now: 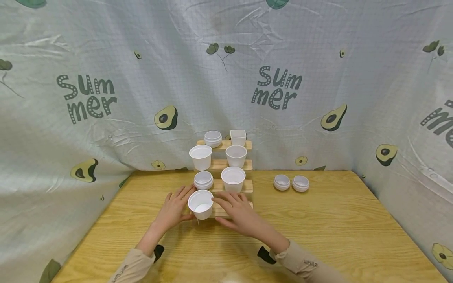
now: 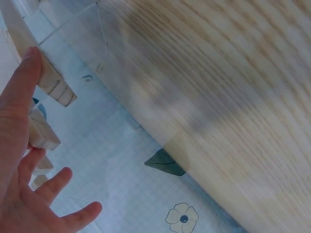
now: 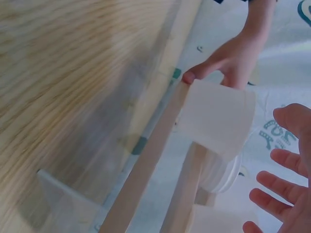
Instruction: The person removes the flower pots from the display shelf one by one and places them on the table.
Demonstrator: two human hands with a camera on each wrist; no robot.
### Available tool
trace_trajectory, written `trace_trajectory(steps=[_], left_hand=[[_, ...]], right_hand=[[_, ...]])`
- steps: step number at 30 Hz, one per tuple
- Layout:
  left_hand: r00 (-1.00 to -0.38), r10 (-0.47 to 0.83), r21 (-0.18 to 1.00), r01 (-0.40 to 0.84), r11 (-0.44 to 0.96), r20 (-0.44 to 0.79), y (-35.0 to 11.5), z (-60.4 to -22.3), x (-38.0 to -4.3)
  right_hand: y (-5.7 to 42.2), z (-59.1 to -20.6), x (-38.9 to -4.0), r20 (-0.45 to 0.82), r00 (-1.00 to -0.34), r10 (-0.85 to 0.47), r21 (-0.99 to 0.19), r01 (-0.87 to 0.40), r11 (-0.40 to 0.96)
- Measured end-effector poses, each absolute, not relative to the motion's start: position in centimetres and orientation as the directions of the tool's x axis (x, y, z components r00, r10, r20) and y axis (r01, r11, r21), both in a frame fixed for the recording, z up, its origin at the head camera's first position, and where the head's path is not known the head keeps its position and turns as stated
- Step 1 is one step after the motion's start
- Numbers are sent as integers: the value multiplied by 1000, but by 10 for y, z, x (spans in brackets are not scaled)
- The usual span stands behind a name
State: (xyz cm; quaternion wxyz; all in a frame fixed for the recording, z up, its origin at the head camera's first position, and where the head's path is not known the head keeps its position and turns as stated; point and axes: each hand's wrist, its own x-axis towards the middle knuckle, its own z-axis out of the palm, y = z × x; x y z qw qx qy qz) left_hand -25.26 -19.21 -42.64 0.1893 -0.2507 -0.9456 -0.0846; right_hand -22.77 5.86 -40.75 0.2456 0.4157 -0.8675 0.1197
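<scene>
The white cup (image 1: 201, 205) stands on the lowest step (image 1: 219, 211) of the wooden shelf (image 1: 249, 185). My left hand (image 1: 174, 209) touches the shelf, its fingers (image 2: 81, 217) spread. My right hand (image 1: 244, 217), also spread, is near the cup.

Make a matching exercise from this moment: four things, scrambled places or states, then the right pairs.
Column 1
1. Square cup
2. Two side-by-side low jars
3. Cup nearest the head camera
4. Left hand

Column 2
A. On the lowest tier of the stand
B. Thumb against the end of a wooden board
C. On the top tier
D. On the table, right of the stand

Pairs: 1-C, 2-D, 3-A, 4-B
</scene>
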Motion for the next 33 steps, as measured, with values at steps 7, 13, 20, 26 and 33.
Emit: trace_trajectory(steps=[7,13,20,26,33], left_hand=[[-796,444,68,512,856,411,-193,-427,-253],[-790,449,55,515,855,417,-194,-428,-253],[-798,443,64,509,858,408,-194,-427,-253],[-801,447,60,509,858,399,-194,-425,-252],[-793,452,58,516,854,408,-194,-427,-253]], right_hand=[[42,-405,-231,539,-534,-652,9,-770,638],[31,-404,-233,513,-535,-671,52,-761,647],[18,-406,-236,460,-572,-679,45,-749,661],[8,-410,-238,446,-577,-684,65,-742,668],[1,-415,-243,455,-577,-678,44,-746,665]])
